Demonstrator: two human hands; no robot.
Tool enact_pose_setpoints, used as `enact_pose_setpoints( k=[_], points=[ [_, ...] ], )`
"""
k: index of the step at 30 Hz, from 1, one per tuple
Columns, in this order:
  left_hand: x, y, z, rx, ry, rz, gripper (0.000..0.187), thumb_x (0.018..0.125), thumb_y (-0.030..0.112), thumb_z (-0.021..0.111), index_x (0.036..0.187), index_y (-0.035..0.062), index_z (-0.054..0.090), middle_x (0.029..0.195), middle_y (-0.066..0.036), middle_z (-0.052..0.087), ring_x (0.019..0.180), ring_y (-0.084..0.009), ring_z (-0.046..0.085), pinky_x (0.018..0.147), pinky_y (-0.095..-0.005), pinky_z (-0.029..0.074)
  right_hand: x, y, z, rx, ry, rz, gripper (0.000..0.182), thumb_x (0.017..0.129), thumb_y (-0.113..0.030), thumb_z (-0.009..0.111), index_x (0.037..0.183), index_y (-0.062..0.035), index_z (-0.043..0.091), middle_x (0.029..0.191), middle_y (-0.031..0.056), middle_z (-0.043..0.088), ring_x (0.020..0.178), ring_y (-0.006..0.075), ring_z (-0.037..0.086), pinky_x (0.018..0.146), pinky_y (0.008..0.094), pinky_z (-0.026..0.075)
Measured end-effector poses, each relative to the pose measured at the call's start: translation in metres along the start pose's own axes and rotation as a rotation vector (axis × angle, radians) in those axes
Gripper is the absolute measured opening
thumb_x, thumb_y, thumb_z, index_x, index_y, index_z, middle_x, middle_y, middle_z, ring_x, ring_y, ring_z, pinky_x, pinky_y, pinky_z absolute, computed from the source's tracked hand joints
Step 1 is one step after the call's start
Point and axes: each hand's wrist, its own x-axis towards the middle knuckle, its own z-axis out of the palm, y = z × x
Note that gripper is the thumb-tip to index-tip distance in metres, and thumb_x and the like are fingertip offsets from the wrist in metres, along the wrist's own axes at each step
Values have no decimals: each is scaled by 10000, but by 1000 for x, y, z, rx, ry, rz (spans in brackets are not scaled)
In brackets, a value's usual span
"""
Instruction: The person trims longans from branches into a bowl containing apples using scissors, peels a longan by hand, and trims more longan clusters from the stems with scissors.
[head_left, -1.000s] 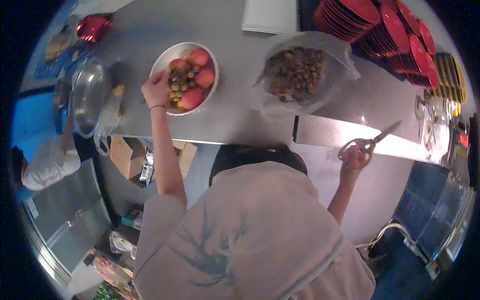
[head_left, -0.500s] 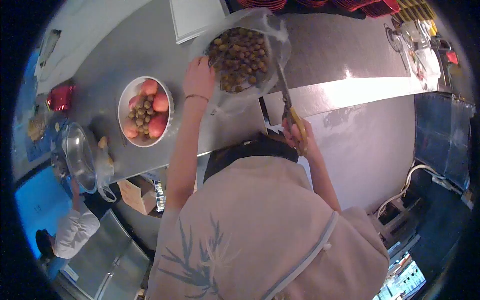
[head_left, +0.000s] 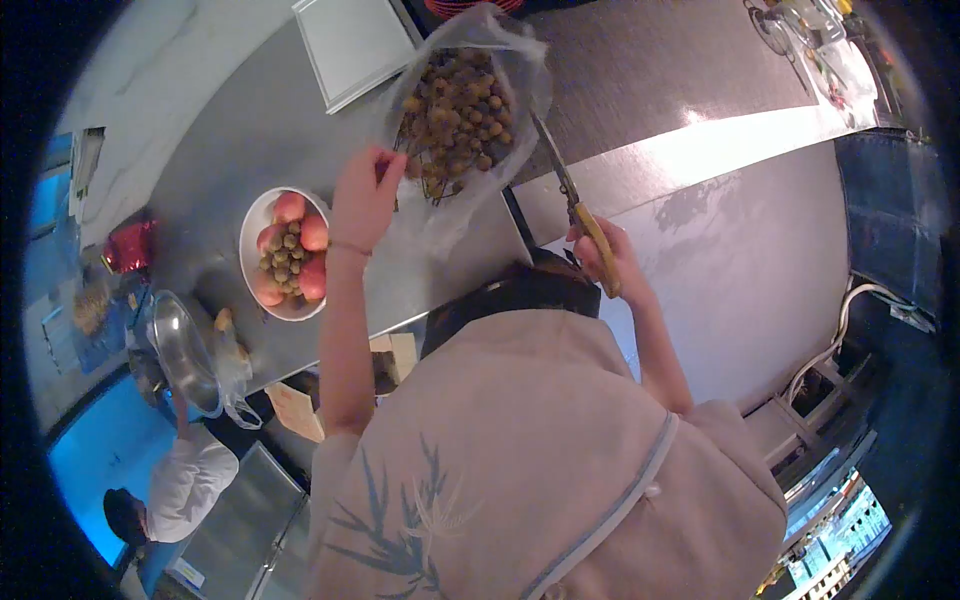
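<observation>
A clear plastic bag [head_left: 525,75] lies open on the metal counter, full of small round brown fruits on twigs, which look like longans [head_left: 460,115]. My left hand [head_left: 365,200] is just left of the bag, its fingers curled together; whatever they hold, if anything, is not clear. My right hand [head_left: 618,258] grips scissors [head_left: 592,235] by their yellow handles, with the blades reaching up beside the bag's right side. Left of my left hand stands a white bowl [head_left: 250,215] holding several red apples [head_left: 312,232] with loose brown fruits [head_left: 284,262] heaped in the middle.
A white tray-like panel [head_left: 355,55] lies at the back of the metal counter [head_left: 230,130]. At left are a steel basin [head_left: 185,345], a plastic bag [head_left: 233,375] and a red package [head_left: 128,245]. A person in white [head_left: 190,485] works beyond the basin. Cardboard [head_left: 295,410] shows below the counter edge.
My left hand has drawn back from the bag, moving left and toward me, closer to the bowl. The scissors stay in my right hand. The whole view has tilted slightly.
</observation>
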Motion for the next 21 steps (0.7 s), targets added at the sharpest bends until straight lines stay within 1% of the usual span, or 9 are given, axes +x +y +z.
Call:
enact_pose_setpoints(
  k=[3,6,7,9,10,12,15,19,21],
  points=[
    [-26,7,-4,-52,-80,-148,141,826,143,556,831,2,555,790,-136,578,710,-246,560,674,-325,448,5,-1,-3,-23,39,33,371,799,-353,626,922,-26,500,603,-37,413,446,30,364,388,176,275],
    [-41,-32,20,71,-6,20,203,813,174,583,940,18,557,822,-119,590,780,-243,578,700,-311,450,10,-1,-2,-92,15,76,315,806,-301,628,921,-36,505,596,-40,414,441,33,366,385,180,272],
    [-44,-39,23,94,-36,-13,189,804,146,581,948,27,552,890,-127,565,819,-255,566,719,-326,446,11,-3,-1,-120,-1,79,296,809,-285,628,921,-39,506,593,-41,415,440,35,368,383,183,272],
    [-52,-45,24,140,-95,-75,188,785,88,576,964,43,544,1028,-143,515,897,-279,542,756,-355,439,12,-7,-2,-237,-23,118,356,784,-321,650,916,-7,546,718,25,535,601,93,488,539,242,394],
    [-56,-46,26,178,-75,-12,208,775,82,585,978,56,548,1048,-144,504,913,-288,538,767,-357,439,11,-7,-2,-296,-35,140,388,771,-339,661,913,9,567,781,58,594,681,121,548,617,272,455],
    [-62,-45,29,256,-29,118,255,755,70,602,1006,83,556,1087,-145,482,947,-305,529,790,-361,438,10,-5,3,-272,-25,176,422,753,-364,672,910,15,570,766,63,595,692,130,552,623,282,455],
    [-65,-41,30,65,-126,-56,247,742,101,627,985,104,586,1171,-158,439,1073,-316,453,923,-369,371,15,10,10,-236,-13,129,441,742,-378,679,901,20,577,756,70,597,708,134,557,634,291,455],
    [-64,-35,34,-30,-8,-31,221,741,100,635,959,107,604,1144,-127,464,1061,-265,472,853,-342,423,13,0,16,-417,-33,92,464,723,-395,692,892,23,581,745,80,596,709,131,558,643,293,455],
    [-64,-27,34,-93,37,-41,190,749,100,636,938,102,612,1119,-112,481,1039,-241,489,814,-323,445,12,-12,19,-480,-85,120,427,733,-351,696,908,17,568,735,41,566,699,100,543,645,251,443]
  ],
)
